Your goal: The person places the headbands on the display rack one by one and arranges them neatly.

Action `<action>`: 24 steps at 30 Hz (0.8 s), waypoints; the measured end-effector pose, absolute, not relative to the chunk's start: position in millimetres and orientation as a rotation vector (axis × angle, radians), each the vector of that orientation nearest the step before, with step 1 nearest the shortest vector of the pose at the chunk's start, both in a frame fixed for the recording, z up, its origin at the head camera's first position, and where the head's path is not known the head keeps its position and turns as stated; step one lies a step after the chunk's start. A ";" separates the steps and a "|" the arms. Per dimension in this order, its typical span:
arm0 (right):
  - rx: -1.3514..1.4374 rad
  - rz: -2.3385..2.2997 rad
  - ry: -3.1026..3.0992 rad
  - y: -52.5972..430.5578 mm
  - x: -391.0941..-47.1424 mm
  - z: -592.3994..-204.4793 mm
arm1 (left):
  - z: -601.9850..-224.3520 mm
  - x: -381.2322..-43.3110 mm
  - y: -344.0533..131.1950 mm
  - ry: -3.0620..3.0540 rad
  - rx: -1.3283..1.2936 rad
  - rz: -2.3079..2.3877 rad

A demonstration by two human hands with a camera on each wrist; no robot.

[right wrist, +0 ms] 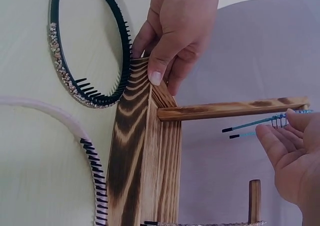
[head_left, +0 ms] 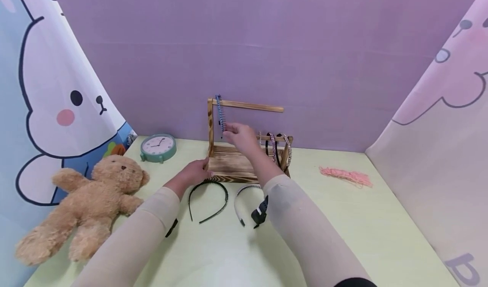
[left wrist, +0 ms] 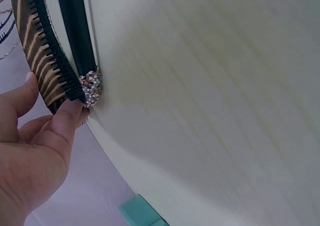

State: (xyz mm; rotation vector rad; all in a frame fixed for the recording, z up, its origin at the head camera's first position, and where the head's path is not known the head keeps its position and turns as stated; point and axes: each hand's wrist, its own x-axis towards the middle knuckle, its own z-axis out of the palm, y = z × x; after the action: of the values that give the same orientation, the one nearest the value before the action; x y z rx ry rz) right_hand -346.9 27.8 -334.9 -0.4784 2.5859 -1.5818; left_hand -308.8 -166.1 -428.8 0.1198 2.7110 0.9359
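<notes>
A blue toothed headband [head_left: 220,111] hangs over the upper bar, near the left post, of a burnt-wood rack [head_left: 228,162]. My right hand [head_left: 242,137] pinches the headband by its lower part, below the bar. At the rack's left front corner my left hand [head_left: 192,172] grips the wood; in the right wrist view its thumb lies along the edge. Just in front of the base lie a black toothed headband [right wrist: 121,23] with a beaded outer side and a white one [right wrist: 50,105] with dark teeth.
Several sparkly headbands [head_left: 273,145] hang on the rack's lower bar at right. Left of the rack stand a green clock [head_left: 158,148] and a brown teddy bear [head_left: 97,204]. A pink yarn bundle [head_left: 345,175] lies to the right. Behind the rack is a purple backdrop [head_left: 267,58].
</notes>
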 end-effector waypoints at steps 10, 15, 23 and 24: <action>-0.617 -1.361 2.720 35.2 -338.9 -334.4 | -426.7 -307.1 -166.4 2.710 0.127 0.956; -0.642 -1.201 2.787 48.4 -329.7 -338.5 | -425.0 -306.9 -165.6 2.719 0.124 0.934; -0.543 -0.942 2.668 71.7 -306.4 -373.4 | -427.9 -308.0 -166.4 2.708 0.122 0.935; -0.516 -0.902 2.650 72.7 -302.5 -378.8 | -428.6 -308.3 -166.6 2.706 0.120 0.937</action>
State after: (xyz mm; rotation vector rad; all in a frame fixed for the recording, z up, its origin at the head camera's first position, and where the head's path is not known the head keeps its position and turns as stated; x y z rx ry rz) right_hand -302.5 72.7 -378.8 -0.5162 2.6498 -0.9024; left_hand -308.3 -166.6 -428.6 0.1201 2.7055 0.9370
